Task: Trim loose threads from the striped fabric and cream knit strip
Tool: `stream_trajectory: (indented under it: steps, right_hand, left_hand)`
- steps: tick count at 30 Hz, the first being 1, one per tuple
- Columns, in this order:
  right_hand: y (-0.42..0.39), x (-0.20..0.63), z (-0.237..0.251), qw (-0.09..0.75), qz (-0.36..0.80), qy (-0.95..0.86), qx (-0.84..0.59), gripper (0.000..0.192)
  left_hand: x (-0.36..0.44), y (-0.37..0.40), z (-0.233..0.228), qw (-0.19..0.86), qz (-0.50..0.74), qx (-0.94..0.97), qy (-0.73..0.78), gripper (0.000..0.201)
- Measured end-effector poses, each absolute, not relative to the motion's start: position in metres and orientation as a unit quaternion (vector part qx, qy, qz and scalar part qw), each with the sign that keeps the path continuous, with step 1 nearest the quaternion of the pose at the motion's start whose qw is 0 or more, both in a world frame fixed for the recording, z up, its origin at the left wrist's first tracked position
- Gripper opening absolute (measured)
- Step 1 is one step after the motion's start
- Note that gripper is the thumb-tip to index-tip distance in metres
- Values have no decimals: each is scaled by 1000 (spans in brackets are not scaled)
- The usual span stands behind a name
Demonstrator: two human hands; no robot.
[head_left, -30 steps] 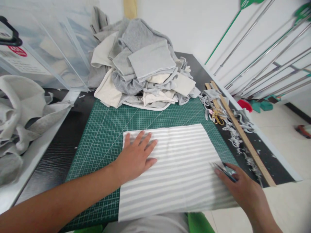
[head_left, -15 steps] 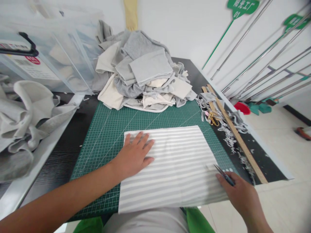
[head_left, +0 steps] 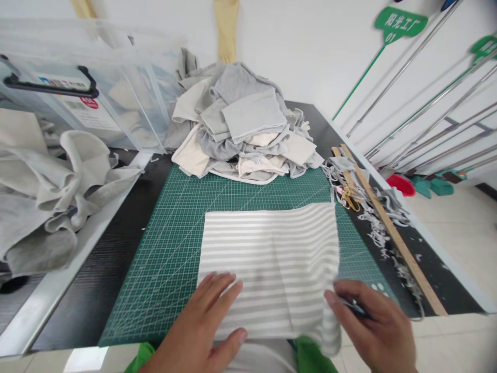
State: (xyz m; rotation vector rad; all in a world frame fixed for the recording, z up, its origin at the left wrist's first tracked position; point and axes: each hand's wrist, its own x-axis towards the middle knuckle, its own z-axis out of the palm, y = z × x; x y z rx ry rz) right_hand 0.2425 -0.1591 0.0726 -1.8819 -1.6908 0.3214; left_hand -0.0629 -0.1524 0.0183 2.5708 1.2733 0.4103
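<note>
A grey-and-white striped cloth point(head_left: 267, 259) lies on the green cutting mat point(head_left: 159, 248) in front of me. My left hand point(head_left: 202, 321) rests on its lower left part, fingers stretched out and spread. At the right edge of the cloth, my right hand point(head_left: 373, 321) is closed with a small pair of dark blue thread snips point(head_left: 355, 306) in the palm, partly hidden by the fingers. Its thumb and forefinger are at the cloth edge and appear to pinch it. The cloth is rumpled there, and its lower right corner hangs past the mat's front edge.
A heap of grey and cream cloth pieces point(head_left: 248, 119) sits at the back of the mat. On the right lie wooden rulers point(head_left: 392, 228), gold-handled scissors point(head_left: 349, 199) and thread scraps point(head_left: 376, 233). More grey fabric point(head_left: 50, 191) and a clear plastic bin point(head_left: 116, 103) are on the left.
My left hand has slid down from the cloth's upper left to its lower left. My right hand has come to the right edge, which is now bunched. The view has shifted slightly left.
</note>
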Motion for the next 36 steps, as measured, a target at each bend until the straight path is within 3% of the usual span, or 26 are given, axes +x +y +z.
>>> stream_trajectory:
  steps: [2, 6, 9, 13, 15, 18, 23, 26, 32, 36]
  right_hand:
    - [-145, 215, 73, 282, 147, -748, -582, 5]
    - [-128, 172, 69, 231, 214, -847, -428, 22]
    - [-133, 173, 67, 267, 210, -852, -399, 33]
    - [-145, 211, 58, 325, 169, -788, -495, 20]
    - [-146, 230, 50, 297, 163, -716, -610, 16]
    - [-144, 247, 39, 223, 188, -631, -719, 26]
    - [-143, 236, 32, 130, 261, -661, -691, 26]
    - [-145, 221, 36, 151, 241, -682, -674, 22]
    - [-148, 185, 48, 273, 224, -745, -566, 4]
    - [-141, 145, 44, 263, 314, -760, -505, 18]
  left_hand:
    - [-61, -156, 16, 139, 166, 854, 473, 71]
    - [-70, -157, 17, 148, 227, 777, 568, 72]
    - [-80, -158, 20, 127, 257, 755, 590, 71]
    - [-80, -163, 19, 107, 211, 814, 531, 69]
    - [-73, -163, 18, 105, 181, 860, 466, 69]
    - [-58, -161, 13, 110, 128, 907, 386, 71]
    - [-40, -157, 7, 116, 78, 920, 366, 68]
    - [-38, -155, 8, 122, 92, 916, 370, 63]
    - [-48, -156, 2, 199, 227, 872, 386, 40]
    - [-61, -160, -6, 266, 408, 737, 470, 33]
